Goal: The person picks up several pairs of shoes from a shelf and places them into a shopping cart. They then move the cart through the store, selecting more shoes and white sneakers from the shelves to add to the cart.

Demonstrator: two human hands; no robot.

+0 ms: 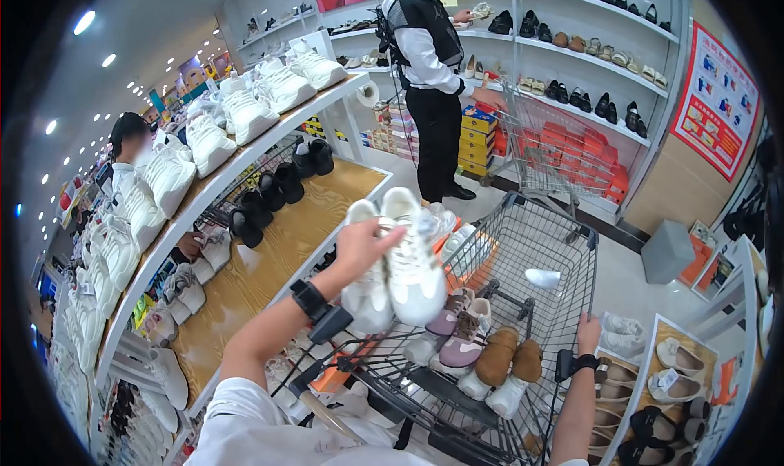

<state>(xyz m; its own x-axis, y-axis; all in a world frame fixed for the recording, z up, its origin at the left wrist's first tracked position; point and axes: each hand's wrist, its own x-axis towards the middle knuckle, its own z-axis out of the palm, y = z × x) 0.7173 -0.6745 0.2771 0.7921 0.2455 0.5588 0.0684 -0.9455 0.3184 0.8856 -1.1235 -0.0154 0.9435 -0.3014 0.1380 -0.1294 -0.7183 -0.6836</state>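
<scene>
My left hand (367, 245) is closed on a pair of white sneakers (411, 266), held up over the near left side of a wire shopping cart (563, 258). My right hand (588, 334) is wrapped round the cart's right rim. Inside the cart lie mauve shoes (467, 331), brown shoes (500, 356) and several white shoes. A small white object (542, 278) shows farther back in the basket.
White sneakers line a slanted shelf (269, 143) at the left, above a wooden shelf (327, 190) with black shoes. A person (429, 74) stands ahead beside another cart (535, 131). Another person (126, 143) is behind the left shelf. Shoe racks (670, 368) stand at the right.
</scene>
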